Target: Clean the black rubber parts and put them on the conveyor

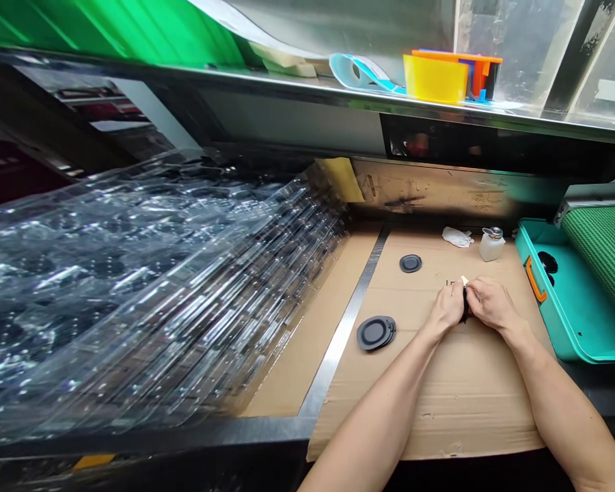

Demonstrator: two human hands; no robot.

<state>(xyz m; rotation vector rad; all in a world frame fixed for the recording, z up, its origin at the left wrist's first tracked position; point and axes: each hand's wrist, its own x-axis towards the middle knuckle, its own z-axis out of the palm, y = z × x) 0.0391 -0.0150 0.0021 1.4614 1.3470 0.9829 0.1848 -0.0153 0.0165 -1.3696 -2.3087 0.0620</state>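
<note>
My left hand and my right hand meet over the cardboard sheet, fingers closed together. Between them is a small black part, mostly hidden by the fingers. A pale, cream-coloured tip pokes up between the fingertips; what it belongs to I cannot make out. To the left of my hands lie several stacked dark grey oval pieces with raised rims. A similar dark oval piece rests farther back on the cardboard.
Stacked clear plastic trays fill the left side. A white bottle with a metal cap and crumpled white tissue stand at the back. At right are a teal bin holding black pieces and a green belt. Overhead runs a shelf with a yellow container.
</note>
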